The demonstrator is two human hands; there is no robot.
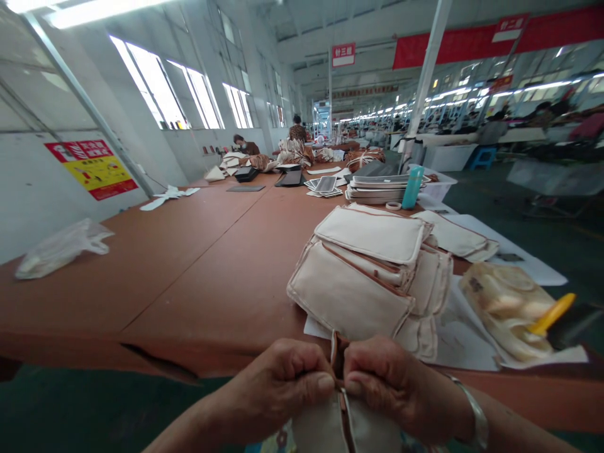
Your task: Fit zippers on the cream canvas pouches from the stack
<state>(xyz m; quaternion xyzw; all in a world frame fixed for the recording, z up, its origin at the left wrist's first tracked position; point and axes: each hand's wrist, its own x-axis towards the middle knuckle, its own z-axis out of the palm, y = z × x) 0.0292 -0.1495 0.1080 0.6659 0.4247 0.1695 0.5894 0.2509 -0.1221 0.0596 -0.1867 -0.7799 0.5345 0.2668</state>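
Both my hands are at the table's near edge, side by side over a cream fabric piece (pixel 370 431) with brown edging. My left hand (pixel 290 384) pinches one side of its brown-edged opening. My right hand (pixel 394 384), with a silver bracelet at the wrist, pinches the other side close by. The lower part of the piece hangs below my fists and leaves the frame. Just beyond lies a pile of similar cream pieces (pixel 349 296) with brown trim, stacked unevenly on the brown table (pixel 202 251).
On the right, a cut-open plastic container (pixel 500 302) with a yellow-handled tool (pixel 554 314) rests on white sheets. Farther back are a teal bottle (pixel 413 187), a tape roll (pixel 393 206) and stacked panels (pixel 377 189). A plastic bag (pixel 63 248) lies left. People work in the distance.
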